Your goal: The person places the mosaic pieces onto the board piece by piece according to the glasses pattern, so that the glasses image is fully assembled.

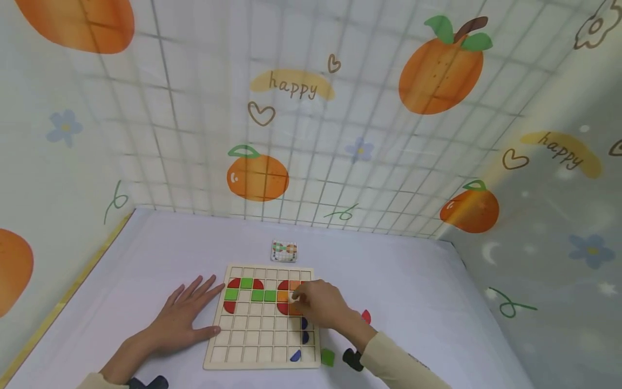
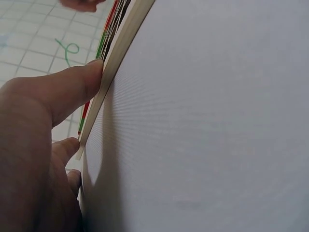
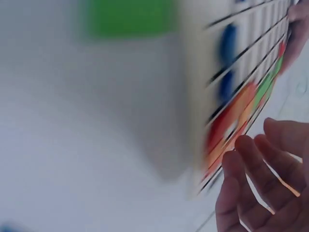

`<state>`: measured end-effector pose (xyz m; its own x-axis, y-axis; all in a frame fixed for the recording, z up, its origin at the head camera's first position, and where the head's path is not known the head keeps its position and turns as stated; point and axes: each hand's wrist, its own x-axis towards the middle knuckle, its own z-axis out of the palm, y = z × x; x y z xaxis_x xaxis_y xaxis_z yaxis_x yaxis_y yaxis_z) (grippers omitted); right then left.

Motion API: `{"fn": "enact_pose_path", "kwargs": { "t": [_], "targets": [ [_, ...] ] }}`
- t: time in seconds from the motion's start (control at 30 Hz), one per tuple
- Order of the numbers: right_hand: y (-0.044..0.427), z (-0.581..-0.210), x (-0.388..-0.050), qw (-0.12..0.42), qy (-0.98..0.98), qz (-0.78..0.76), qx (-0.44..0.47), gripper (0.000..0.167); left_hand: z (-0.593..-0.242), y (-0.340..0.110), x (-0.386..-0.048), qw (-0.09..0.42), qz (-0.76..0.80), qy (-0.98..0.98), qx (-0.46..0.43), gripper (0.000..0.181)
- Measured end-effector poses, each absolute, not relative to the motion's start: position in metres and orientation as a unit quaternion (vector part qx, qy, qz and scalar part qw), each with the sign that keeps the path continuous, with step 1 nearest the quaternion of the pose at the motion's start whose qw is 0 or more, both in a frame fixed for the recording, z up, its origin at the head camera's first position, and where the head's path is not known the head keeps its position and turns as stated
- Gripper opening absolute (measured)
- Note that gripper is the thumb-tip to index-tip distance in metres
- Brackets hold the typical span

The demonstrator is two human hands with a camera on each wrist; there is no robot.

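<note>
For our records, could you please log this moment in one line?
left hand: touches board edge; right hand: over board; loose green piece: off board

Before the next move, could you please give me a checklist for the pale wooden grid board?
1. Left hand touching the left edge of the pale wooden grid board: ok.
2. Small white rectangular pattern card uncovered behind the board: ok.
3. Dark blue curved tile in the nearest row straight: not ok, askew.
4. Loose green square tile on the board: not ok, beside it.
5. Right hand clear of the orange tiles: cannot tell.
</note>
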<state>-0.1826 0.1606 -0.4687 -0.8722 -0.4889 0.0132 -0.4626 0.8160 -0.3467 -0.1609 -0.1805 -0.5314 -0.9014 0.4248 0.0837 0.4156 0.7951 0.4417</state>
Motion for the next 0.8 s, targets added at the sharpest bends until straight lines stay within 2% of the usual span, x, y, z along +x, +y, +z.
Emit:
{"fn": "enact_pose_path", "kwargs": {
  "t": [0.2,0.37,0.53,0.8],
  "targets": [
    [0.223,-0.473,-0.177,0.041,0.975,-0.159,-0.153,0.023,-0.528,-0.180,-0.161,0.012,0.234,0.947,0.221,0.089],
    [0.260,-0.474,-0.169,0.046,0.980,-0.151,-0.120,0.024,-0.526,-0.180,-0.161,0.012,0.232,0.948,0.218,0.089],
    [0.274,-0.472,-0.155,0.078,0.972,-0.171,-0.142,0.025,-0.528,-0.181,-0.161,0.011,0.230,0.948,0.218,0.090],
    [0.253,-0.475,-0.125,0.104,0.952,-0.165,-0.236,0.031,-0.531,-0.181,-0.161,0.005,0.231,0.947,0.222,0.089]
  ]
}}
